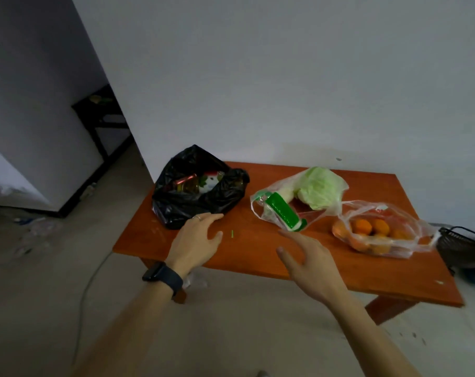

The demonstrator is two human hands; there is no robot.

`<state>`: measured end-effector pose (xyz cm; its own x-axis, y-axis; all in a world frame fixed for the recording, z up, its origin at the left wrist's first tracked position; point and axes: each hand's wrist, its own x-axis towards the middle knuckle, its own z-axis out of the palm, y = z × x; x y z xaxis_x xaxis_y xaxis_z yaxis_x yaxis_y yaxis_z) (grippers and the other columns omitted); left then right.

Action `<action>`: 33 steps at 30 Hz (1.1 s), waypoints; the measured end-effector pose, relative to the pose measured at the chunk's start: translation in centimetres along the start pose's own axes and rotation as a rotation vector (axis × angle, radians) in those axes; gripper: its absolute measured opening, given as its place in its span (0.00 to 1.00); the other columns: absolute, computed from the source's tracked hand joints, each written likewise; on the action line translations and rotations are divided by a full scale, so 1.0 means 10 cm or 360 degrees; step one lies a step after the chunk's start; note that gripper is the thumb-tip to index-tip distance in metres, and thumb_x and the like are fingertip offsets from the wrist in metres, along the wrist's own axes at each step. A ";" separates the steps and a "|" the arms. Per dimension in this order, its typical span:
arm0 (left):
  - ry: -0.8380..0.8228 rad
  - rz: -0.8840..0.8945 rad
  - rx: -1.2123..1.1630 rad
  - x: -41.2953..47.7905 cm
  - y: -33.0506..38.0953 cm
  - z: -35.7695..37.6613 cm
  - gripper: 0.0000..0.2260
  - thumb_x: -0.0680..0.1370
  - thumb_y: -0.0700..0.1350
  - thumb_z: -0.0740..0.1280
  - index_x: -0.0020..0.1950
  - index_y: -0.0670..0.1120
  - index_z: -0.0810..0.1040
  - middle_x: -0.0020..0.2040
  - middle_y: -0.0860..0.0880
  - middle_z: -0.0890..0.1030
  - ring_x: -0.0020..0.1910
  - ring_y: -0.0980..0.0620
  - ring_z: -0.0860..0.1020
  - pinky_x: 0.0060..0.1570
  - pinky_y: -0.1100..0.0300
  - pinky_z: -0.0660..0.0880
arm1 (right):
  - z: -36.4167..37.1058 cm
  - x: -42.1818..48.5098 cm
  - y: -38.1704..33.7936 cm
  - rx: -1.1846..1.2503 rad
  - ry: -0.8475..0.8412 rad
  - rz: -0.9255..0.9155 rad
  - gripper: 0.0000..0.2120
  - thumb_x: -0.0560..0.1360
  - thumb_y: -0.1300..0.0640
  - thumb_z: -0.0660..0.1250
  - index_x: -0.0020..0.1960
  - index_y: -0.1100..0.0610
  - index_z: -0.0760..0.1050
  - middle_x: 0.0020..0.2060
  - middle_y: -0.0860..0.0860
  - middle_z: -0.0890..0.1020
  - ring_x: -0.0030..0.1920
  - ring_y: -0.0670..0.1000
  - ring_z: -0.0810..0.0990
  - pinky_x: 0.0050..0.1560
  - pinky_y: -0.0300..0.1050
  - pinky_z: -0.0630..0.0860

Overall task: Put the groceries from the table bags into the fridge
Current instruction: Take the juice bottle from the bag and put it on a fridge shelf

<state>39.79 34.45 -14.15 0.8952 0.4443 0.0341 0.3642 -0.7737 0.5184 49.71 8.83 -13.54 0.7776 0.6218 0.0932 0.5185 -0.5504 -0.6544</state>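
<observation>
Hands low centre, both grips apart, nothing held | left hand (197, 240) just beside black bag (198, 206), right hand (309, 265) near green pack (282, 210), guess they're picking first grab | all of it bagged on worktop (366, 276), mouths slumped open for easy reach | cabbage (323, 189), oranges (371, 227) mid-right

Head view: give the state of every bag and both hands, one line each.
Black plastic bag: sitting on the wooden table, mouth open, groceries showing inside.
Clear plastic bag with cabbage: lying, mouth open.
Clear plastic bag of oranges: lying on its side.
Left hand: open, by the black bag.
Right hand: open, holding nothing.
</observation>
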 end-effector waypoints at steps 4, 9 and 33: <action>-0.0015 -0.0078 0.0035 0.53 -0.31 -0.09 0.21 0.81 0.53 0.63 0.75 0.56 0.68 0.75 0.52 0.67 0.74 0.51 0.65 0.69 0.56 0.67 | 0.16 0.70 -0.07 0.0017 -0.0062 -0.0095 0.20 0.80 0.45 0.65 0.71 0.48 0.74 0.67 0.45 0.77 0.70 0.47 0.73 0.69 0.48 0.71; -0.0024 -0.0104 0.0189 1.11 -0.73 -0.18 0.21 0.82 0.52 0.63 0.75 0.56 0.67 0.76 0.50 0.66 0.74 0.49 0.64 0.69 0.50 0.69 | 0.42 1.50 -0.15 0.0008 -0.0181 -0.0157 0.19 0.80 0.44 0.65 0.70 0.45 0.73 0.67 0.45 0.78 0.68 0.49 0.75 0.68 0.52 0.72; -0.0757 0.0742 0.1160 4.12 -3.12 0.06 0.35 0.73 0.67 0.63 0.76 0.51 0.67 0.73 0.44 0.71 0.75 0.37 0.64 0.74 0.39 0.55 | 2.57 4.72 -0.42 -0.0567 -0.0767 0.0150 0.37 0.78 0.44 0.66 0.80 0.53 0.55 0.78 0.52 0.60 0.78 0.57 0.54 0.76 0.55 0.60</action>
<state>65.46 76.67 -29.42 0.9411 -0.0798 -0.3285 -0.1249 -0.9851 -0.1186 75.06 54.83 -25.67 0.6204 0.6979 -0.3578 0.6074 -0.7162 -0.3438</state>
